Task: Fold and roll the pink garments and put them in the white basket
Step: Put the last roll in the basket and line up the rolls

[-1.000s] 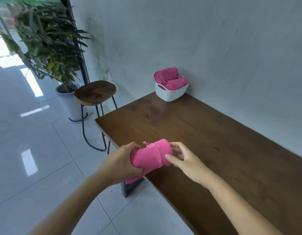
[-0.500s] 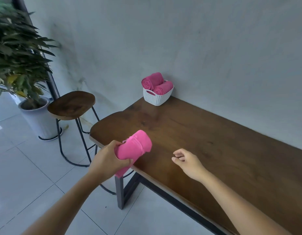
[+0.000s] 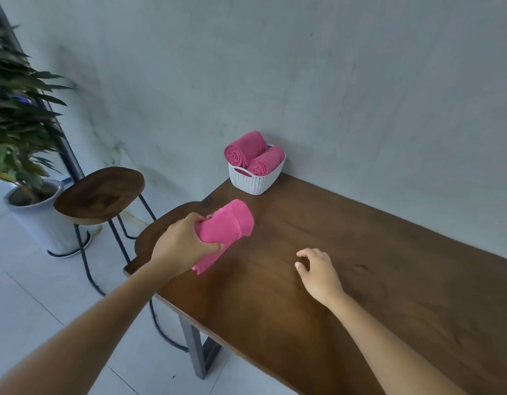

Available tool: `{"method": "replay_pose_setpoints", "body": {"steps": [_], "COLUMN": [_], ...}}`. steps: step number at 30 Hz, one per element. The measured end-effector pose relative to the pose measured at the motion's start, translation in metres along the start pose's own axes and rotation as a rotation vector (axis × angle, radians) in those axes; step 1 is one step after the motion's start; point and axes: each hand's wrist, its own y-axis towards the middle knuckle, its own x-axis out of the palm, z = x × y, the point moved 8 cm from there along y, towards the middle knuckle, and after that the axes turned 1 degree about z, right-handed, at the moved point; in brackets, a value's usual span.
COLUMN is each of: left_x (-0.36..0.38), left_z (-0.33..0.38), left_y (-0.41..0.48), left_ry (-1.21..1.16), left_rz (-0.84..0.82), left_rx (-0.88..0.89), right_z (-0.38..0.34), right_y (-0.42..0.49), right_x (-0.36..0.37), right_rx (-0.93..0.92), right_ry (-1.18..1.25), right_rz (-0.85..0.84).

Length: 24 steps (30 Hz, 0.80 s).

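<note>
Rolled garment on its way to the basket

The rolled pink garment (image 3: pixel 225 228) hangs over the desk's (image 3: pixel 346 295) near corner, my left grip (image 3: pixel 184 243) curled tight round its lower end, my right grip (image 3: pixel 317 270) slack and empty. I'd squeeze firmly so nothing unwinds, then lay it across the two rolls (image 3: pixel 246 149) in the white basket (image 3: pixel 255 182).

plant (image 3: pixel 16 115) blurry and chopped by the left edge, table (image 3: pixel 389 280) runs off right and bottom, basket (image 3: pixel 256 182) inside buried under two rolls (image 3: pixel 246 148), left hand (image 3: pixel 181 246) covers part of the pink roll (image 3: pixel 226 226), right hand (image 3: pixel 320 273) touching the wood or not, can't tell
</note>
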Motion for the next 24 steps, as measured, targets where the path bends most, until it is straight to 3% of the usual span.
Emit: {"method": "replay_pose_setpoints", "body": {"steps": [3, 7, 18, 24], "left_x": [-0.006, -0.005, -0.007, -0.003], "left_z": [0.02, 0.053, 0.13, 0.157], "left_y": [0.043, 0.102, 0.239, 0.294], "left_ry": [-0.008, -0.009, 0.027, 0.063], "left_rz": [0.031, 0.088, 0.222, 0.189], "left_rx": [0.012, -0.001, -0.025, -0.033], "right_z": [0.001, -0.001, -0.002, -0.003], "right_y": [0.027, 0.059, 0.075, 0.073], "right_x": [0.003, 0.021, 0.032, 0.033], "right_rx": [-0.05, -0.118, -0.144, -0.123], "right_ry": [-0.102, -0.246, -0.301, -0.294], "right_rz": [0.053, -0.004, 0.026, 0.011]}}
